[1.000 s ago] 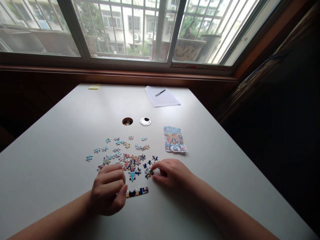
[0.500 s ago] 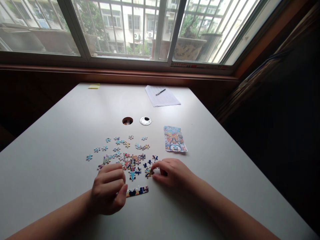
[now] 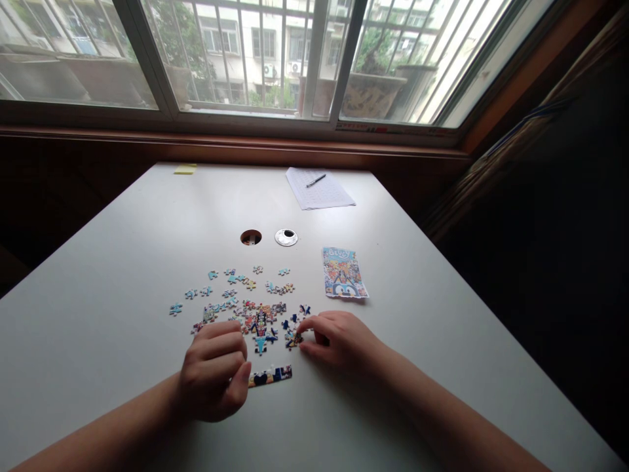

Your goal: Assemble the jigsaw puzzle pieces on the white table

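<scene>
Several small colourful jigsaw pieces (image 3: 246, 298) lie scattered on the white table (image 3: 122, 262) in front of me. A joined strip of pieces (image 3: 270, 376) lies close to me, its left end at the thumb of my left hand (image 3: 213, 372), which rests curled on the table. My right hand (image 3: 339, 338) lies to the right of the pile, and its thumb and forefinger pinch a dark jigsaw piece (image 3: 293, 339) that lies on the table. A small colourful picture card (image 3: 343, 273) lies beyond my right hand.
A round cable hole (image 3: 250, 237) and its silver cap (image 3: 285, 237) sit mid-table. A sheet of paper (image 3: 319, 190) with a pen (image 3: 315, 180) and a yellow sticky note (image 3: 185, 169) lie at the far edge under the window. Dark drop-off to the right.
</scene>
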Demonstrator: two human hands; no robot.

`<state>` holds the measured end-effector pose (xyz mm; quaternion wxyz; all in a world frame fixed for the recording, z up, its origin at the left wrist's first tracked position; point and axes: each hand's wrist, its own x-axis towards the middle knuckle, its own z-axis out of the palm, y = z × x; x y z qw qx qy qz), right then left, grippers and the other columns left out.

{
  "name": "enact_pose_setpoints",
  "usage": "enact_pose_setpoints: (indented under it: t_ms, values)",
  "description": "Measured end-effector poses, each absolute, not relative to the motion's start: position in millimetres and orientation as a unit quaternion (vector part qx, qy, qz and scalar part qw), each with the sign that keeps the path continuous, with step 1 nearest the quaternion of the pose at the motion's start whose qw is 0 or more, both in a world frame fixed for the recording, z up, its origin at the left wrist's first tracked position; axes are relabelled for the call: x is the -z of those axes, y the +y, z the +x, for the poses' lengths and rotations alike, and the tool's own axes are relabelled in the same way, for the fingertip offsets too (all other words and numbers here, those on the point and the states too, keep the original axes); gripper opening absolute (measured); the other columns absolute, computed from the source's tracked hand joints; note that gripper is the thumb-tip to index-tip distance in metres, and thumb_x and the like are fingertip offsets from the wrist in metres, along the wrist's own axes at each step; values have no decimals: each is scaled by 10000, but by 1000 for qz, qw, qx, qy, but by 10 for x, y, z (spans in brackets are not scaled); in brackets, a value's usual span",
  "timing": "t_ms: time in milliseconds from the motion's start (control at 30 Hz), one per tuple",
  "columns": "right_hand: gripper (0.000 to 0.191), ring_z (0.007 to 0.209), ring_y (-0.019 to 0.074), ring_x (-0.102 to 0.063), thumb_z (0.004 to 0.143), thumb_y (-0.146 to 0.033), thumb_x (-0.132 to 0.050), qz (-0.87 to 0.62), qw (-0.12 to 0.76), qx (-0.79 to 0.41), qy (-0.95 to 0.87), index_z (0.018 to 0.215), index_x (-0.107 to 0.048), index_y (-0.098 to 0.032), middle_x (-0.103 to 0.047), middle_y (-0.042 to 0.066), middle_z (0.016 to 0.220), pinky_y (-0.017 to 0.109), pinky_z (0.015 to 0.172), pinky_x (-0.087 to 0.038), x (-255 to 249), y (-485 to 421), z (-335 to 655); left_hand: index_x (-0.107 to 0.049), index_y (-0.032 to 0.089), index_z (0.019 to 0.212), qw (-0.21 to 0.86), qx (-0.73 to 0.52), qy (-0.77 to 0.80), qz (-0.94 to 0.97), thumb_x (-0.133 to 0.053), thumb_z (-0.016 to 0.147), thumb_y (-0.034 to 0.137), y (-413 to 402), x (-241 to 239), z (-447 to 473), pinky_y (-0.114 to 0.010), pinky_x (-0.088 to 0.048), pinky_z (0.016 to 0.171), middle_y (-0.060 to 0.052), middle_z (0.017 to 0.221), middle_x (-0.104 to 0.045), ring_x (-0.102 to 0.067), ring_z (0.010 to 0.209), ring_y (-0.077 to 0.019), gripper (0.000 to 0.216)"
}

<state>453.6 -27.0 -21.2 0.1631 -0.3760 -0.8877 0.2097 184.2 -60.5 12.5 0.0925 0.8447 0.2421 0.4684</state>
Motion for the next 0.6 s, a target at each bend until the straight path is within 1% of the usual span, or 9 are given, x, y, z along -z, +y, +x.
enact_pose_setpoints:
  t_ms: [600]
  values:
    - [176, 628, 141, -582, 859, -237, -693, -366, 158, -201, -895, 1034, -713, -226, -666, -17, 691, 254, 641, -374, 177, -265, 4535, -413, 203, 635, 87, -469, 243, 844, -484, 762, -22, -607, -139, 1853, -295, -383, 543, 2, 540, -479, -400, 517, -135, 268]
